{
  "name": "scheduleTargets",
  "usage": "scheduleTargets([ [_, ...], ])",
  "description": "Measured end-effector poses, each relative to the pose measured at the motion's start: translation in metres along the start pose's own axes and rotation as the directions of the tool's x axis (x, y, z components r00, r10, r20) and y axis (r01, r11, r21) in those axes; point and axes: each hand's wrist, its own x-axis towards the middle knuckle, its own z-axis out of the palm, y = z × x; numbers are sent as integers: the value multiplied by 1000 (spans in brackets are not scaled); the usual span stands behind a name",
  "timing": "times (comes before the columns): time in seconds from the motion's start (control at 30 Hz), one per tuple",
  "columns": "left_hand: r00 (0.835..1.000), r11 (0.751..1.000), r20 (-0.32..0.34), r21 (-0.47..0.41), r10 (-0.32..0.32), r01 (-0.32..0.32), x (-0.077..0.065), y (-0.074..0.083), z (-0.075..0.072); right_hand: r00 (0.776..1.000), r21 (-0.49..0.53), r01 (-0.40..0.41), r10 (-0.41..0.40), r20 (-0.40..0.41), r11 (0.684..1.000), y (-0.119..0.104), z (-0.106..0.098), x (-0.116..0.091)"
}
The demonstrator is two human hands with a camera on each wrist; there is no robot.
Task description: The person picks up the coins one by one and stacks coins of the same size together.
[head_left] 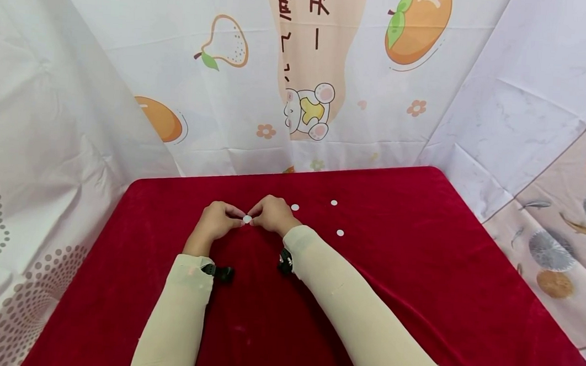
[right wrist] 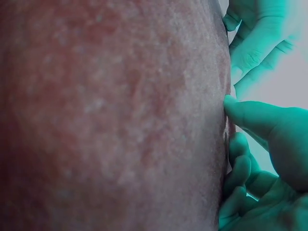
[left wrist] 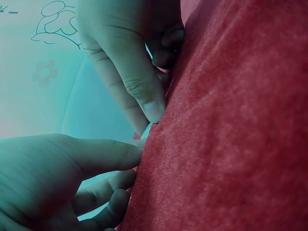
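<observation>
A small round white disc (head_left: 247,219) lies at the red cloth, between the fingertips of both hands. My left hand (head_left: 216,221) pinches its left edge with thumb and index finger. From the other side my right hand (head_left: 273,214) pinches the right edge in the same way. In the left wrist view only a pale sliver of the disc (left wrist: 146,130) shows between the thumbs. The right wrist view has the right hand (right wrist: 274,144) low against the cloth, its other fingers curled, with the left hand (right wrist: 262,43) above it.
Three more white discs lie to the right: one by the right hand (head_left: 295,207), a far disc (head_left: 334,203) and a nearer disc (head_left: 340,233). Red cloth (head_left: 418,256) covers the table. A printed curtain (head_left: 217,118) hangs behind it, with others at both sides.
</observation>
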Motion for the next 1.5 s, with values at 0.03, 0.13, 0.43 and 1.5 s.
scheduleTargets([
  [0.03, 1000, 1000, 0, 0, -1, 1, 0, 0, 0, 1000, -2, 1, -1, -1, 1000, 0, 0, 0],
  [0.13, 1000, 1000, 0, 2, 0, 0, 1, -1, 1, 1000, -9, 8, -8, -1, 1000, -1, -1, -1],
  [0.43, 998, 998, -16, 35, 60, -60, -1, 1, 1, 999, -18, 51, -51, -6, 999, 1, -2, -1],
  [1.5, 995, 995, -6, 10, 101, -101, -1, 1, 3, 998, 63, 65, -65, -1, 996, 6, -14, -5],
])
